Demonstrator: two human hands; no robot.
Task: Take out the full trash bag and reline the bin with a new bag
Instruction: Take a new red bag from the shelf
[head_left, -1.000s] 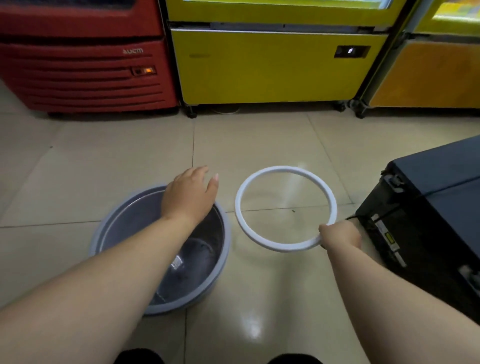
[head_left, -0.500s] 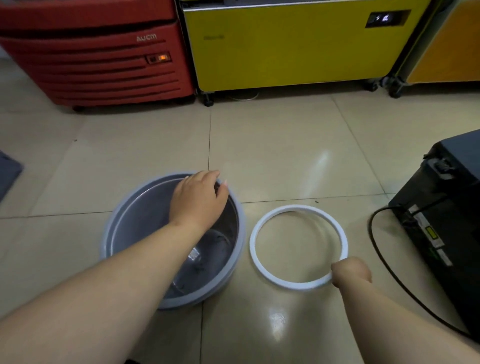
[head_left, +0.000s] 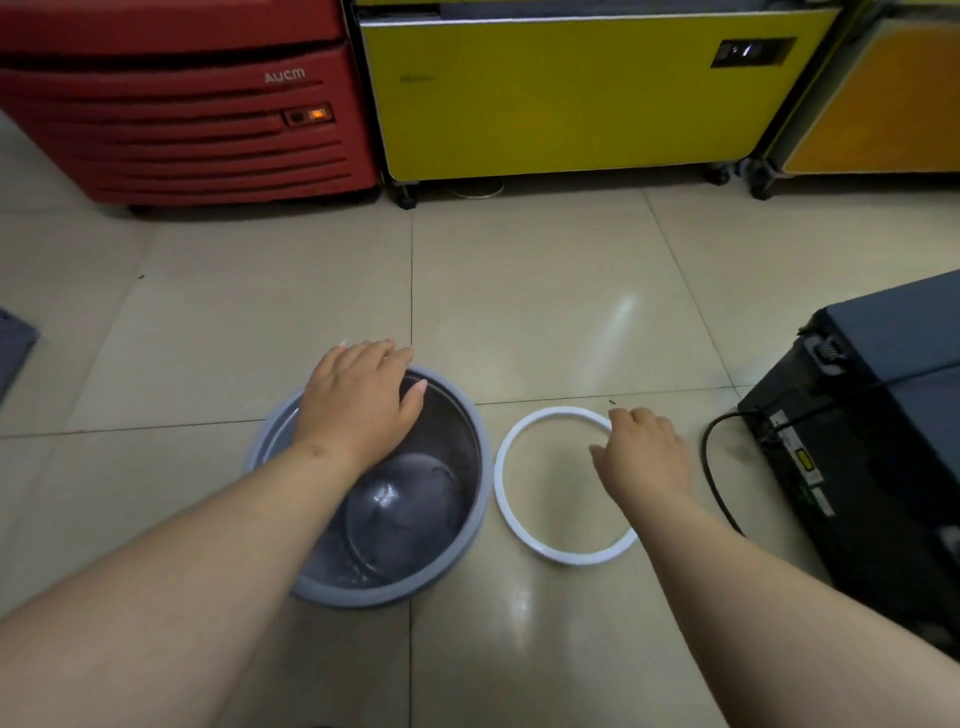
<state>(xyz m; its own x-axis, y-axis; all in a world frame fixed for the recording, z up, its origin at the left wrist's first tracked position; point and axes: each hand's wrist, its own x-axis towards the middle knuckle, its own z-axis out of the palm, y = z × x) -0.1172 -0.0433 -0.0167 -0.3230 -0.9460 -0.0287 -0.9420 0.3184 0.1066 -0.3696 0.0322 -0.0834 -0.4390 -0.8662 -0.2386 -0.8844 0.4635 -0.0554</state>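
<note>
A round grey bin (head_left: 467, 530) stands upright on the tiled floor, with no bag inside; its shiny bottom shows. My left hand (head_left: 358, 405) rests palm down over the bin's far rim, fingers spread. A white plastic ring (head_left: 511, 514) lies flat on the floor just right of the bin. My right hand (head_left: 644, 457) hovers over the ring's right side, fingers loosely curled and holding nothing. No trash bag is in view.
A black machine (head_left: 872, 447) with a black cable (head_left: 714, 467) sits at the right. A red appliance (head_left: 187, 104), a yellow cabinet (head_left: 561, 98) on castors and an orange one (head_left: 878, 104) line the back. A grey object (head_left: 13, 348) pokes in at the left edge.
My right hand has lowered the white ring to the floor beside the bin and let go of it. My left hand stayed on the bin's rim.
</note>
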